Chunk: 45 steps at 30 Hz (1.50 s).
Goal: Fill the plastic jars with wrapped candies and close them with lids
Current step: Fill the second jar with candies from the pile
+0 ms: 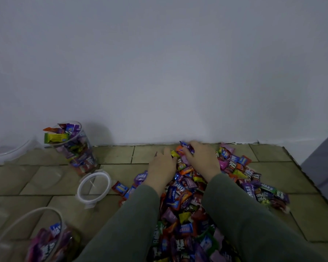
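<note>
Left hand (162,165): fingers curled into the heap of colourful wrapped candies (187,195), gathering some.
Right hand (202,159): fingers curled round candies at the heap's far edge.

- just one view here, a wide-angle head cam looking forward and down from above the person's arms
- faces a plain wall (159,63) where it meets the tiled floor (121,154)
- sits close in; sleeves fill the bottom edge
- edges bend noticeably
</note>
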Motion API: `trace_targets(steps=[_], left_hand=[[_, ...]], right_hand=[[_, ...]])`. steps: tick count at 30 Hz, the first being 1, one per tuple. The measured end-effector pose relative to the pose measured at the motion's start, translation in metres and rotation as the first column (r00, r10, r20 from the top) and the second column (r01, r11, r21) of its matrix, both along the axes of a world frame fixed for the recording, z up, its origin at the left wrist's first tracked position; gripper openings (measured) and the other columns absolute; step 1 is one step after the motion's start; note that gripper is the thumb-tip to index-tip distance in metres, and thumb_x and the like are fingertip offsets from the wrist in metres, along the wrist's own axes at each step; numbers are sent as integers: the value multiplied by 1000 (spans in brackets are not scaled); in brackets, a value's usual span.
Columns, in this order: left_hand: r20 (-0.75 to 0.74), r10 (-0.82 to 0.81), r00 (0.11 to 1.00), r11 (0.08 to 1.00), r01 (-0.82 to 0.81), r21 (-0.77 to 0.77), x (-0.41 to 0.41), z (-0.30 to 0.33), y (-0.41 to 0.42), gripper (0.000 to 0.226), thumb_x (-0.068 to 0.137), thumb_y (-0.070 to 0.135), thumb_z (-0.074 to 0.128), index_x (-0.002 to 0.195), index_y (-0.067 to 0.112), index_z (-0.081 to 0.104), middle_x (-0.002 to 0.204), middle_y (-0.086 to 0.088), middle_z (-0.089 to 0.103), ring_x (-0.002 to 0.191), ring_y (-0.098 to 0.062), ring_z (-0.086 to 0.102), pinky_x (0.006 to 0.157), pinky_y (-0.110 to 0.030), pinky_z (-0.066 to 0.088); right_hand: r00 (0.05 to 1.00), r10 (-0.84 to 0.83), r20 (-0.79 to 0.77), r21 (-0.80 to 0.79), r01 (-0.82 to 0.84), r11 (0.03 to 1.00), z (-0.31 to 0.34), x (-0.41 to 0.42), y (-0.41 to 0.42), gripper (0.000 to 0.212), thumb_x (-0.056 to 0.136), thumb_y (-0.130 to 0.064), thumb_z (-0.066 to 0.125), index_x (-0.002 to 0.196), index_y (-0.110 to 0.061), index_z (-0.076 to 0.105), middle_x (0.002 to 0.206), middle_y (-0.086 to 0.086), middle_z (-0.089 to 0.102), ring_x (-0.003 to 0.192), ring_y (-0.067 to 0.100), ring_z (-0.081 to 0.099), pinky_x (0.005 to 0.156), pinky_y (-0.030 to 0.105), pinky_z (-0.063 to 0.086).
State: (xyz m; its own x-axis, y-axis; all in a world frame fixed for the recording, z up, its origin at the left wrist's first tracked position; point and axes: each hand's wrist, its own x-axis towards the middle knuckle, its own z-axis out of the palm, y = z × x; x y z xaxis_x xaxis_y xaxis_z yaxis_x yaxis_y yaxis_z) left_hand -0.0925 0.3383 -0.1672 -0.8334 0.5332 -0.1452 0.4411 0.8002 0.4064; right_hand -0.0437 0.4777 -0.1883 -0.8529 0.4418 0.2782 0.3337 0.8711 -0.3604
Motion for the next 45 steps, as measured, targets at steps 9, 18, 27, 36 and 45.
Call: trace_targets(steps=[9,18,27,36,45], left_hand=[[-12,77,997,980,-74,184,7,19,-14,24,104,28,35,112,9,48,109,-12,57,94,-29,55,74,-36,43],[40,141,989,853,-142,502,38,58,-30,24,104,30,33,95,9,42,69,-3,49,56,-20,44,49,-34,30],[9,135,991,768,-110,631,76,99,-67,27,104,32,32,95,9,43,70,-3,50,58,-17,45,53,-36,34],[-93,104,990,694,-5,720,101,132,-106,27,104,29,34,92,8,45,67,1,50,56,-13,45,48,-20,33],[-177,68,982,643,93,760,114,146,-158,22,104,29,36,89,14,42,69,0,51,55,-10,44,52,-29,34]], right_hand=[[978,103,-183,-295,-155,943,23,9,-9,32,99,-40,45,100,-14,62,77,-3,61,72,18,57,67,34,45],[904,28,-426,-497,-260,828,63,39,-54,18,100,-34,46,94,-23,59,80,-4,63,70,10,58,62,17,44],[854,-58,-517,-577,-297,761,108,82,-93,17,100,-34,46,96,-28,62,88,7,68,74,18,59,62,11,42],[823,-172,-542,-655,-285,700,131,110,-138,27,99,-37,45,97,-21,67,76,-2,66,62,2,57,62,18,45],[773,-221,-595,-724,-395,566,159,121,-197,26,100,-36,44,93,-24,66,86,-5,68,70,-2,62,62,12,49]])
